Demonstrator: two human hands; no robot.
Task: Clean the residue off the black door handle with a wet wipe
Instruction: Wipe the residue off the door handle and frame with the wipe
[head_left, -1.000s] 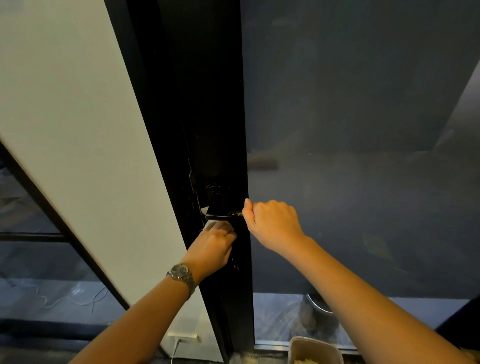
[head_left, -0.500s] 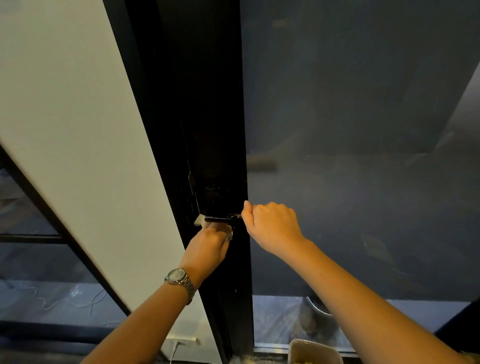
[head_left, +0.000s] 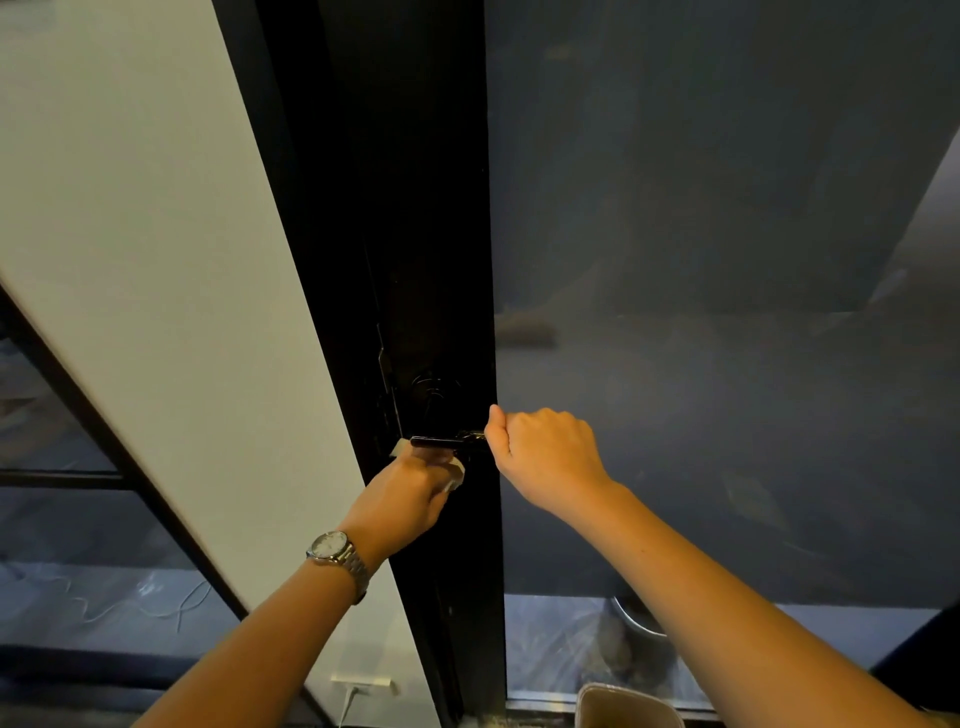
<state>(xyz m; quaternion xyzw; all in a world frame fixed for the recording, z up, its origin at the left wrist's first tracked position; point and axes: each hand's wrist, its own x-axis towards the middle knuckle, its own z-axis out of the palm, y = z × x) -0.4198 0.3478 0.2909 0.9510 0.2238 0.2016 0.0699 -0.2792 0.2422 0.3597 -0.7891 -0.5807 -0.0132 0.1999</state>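
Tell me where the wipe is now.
In the head view, the wipe sits near centre, held in the left hand just under the door handle.

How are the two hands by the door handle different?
The left hand sits under the black door handle, holding the white wipe; the right hand is a fist gripping the handle's right end. The left wrist wears a watch; the right wrist is bare. Both are curled at the handle.

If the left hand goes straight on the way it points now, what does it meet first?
Probably the black door handle, directly above the left hand, with the wet wipe between them. Depth is unclear.
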